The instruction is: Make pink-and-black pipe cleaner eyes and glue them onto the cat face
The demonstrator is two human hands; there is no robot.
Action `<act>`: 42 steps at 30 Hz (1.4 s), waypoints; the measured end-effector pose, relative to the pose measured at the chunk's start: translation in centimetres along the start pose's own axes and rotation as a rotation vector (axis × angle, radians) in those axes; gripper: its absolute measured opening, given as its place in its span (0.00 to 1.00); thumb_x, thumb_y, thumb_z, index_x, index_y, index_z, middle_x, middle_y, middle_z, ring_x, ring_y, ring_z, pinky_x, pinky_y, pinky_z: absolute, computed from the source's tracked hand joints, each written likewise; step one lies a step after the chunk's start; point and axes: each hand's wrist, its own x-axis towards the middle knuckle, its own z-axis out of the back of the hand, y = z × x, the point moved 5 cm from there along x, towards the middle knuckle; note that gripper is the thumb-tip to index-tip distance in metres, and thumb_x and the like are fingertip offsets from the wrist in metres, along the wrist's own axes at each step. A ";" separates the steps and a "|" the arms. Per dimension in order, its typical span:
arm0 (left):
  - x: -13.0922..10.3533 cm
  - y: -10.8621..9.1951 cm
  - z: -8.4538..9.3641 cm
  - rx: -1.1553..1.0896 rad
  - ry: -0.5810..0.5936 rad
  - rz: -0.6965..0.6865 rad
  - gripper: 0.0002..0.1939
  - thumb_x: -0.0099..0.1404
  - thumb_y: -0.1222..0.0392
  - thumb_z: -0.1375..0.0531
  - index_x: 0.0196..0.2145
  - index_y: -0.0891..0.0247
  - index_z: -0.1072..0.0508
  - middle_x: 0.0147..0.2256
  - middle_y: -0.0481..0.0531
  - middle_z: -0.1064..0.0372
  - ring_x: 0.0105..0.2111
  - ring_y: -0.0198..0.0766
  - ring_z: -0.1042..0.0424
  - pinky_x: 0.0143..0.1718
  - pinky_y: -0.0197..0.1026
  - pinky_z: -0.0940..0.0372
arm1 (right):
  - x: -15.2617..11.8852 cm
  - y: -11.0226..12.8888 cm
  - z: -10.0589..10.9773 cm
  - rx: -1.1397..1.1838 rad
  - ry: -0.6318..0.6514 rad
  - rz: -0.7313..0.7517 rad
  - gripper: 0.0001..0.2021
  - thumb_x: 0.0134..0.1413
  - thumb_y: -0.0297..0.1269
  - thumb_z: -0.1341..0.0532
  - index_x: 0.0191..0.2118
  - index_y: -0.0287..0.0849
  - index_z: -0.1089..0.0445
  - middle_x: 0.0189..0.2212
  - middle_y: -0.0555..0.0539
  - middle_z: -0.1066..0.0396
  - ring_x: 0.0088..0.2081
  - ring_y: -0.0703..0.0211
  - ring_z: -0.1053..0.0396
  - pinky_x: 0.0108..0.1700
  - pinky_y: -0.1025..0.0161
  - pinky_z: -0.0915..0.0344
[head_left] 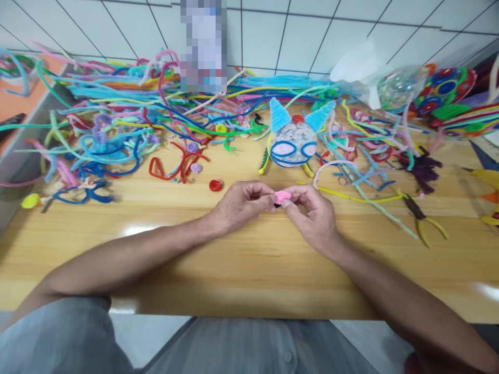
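Observation:
Between the fingertips of both hands is a small pink piece (283,196), with something black showing just below it; its exact kind I cannot make out. My left hand (246,203) pinches it from the left, and my right hand (312,212) pinches it from the right. Just beyond stands a round figure (293,143) with blue pointed ears, blue-ringed pink eyes and a red coil on top. A red coiled pipe cleaner (215,185) lies on the table, left of the figure and near my left hand.
Many loose pipe cleaners (117,93) heap along the back and left of the wooden table (241,265). Yellow-handled pliers (423,218) lie to the right. A clear ball (401,88) and a colourful decorated ball (446,85) sit at the back right, against the tiled wall.

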 end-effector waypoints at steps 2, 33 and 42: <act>0.0 0.0 0.0 -0.011 0.006 0.000 0.12 0.64 0.55 0.37 0.31 0.67 0.20 0.27 0.49 0.23 0.22 0.28 0.38 0.26 0.33 0.41 | 0.0 0.0 0.0 0.005 0.004 -0.009 0.03 0.64 0.35 0.35 0.42 0.45 0.26 0.35 0.49 0.19 0.34 0.60 0.23 0.38 0.62 0.26; 0.6 0.8 0.3 -0.135 0.053 0.124 0.12 0.62 0.54 0.35 0.34 0.67 0.19 0.28 0.50 0.21 0.19 0.26 0.38 0.21 0.31 0.42 | -0.2 -1.3 -0.5 0.259 0.041 -0.190 0.15 0.64 0.45 0.34 0.53 0.46 0.29 0.34 0.51 0.23 0.34 0.61 0.25 0.38 0.62 0.29; 0.5 1.2 0.2 -0.152 0.024 0.142 0.14 0.60 0.52 0.33 0.36 0.67 0.19 0.31 0.51 0.19 0.19 0.26 0.38 0.20 0.32 0.42 | 0.0 -1.5 -0.5 0.221 0.008 -0.254 0.11 0.62 0.47 0.34 0.37 0.43 0.26 0.29 0.51 0.24 0.29 0.63 0.29 0.33 0.64 0.33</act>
